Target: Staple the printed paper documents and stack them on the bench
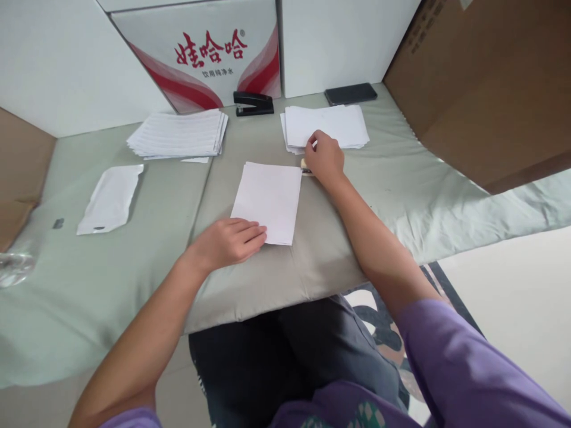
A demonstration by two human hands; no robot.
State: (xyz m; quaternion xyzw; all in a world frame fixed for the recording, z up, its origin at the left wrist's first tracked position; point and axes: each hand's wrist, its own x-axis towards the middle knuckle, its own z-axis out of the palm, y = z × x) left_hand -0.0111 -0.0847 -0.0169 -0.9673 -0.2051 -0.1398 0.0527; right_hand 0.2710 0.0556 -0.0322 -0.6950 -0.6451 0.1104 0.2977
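Observation:
A small stack of blank white sheets (270, 199) lies in front of me on the pale green cloth surface (334, 249). My left hand (232, 241) rests flat on its near left corner, fingers together. My right hand (323, 156) reaches to the near edge of a second white paper stack (328, 126) at the back right, pinching a sheet's edge between thumb and fingers. A small tan object (304, 165) lies just under that hand.
A lined paper stack (181, 134) sits back left, a black stapler (253, 103) and a dark phone (350, 93) behind the stacks. A white plastic pouch (110, 198) lies left. Cardboard boxes (486, 83) and a red-printed carton (209, 53) wall in the back and right.

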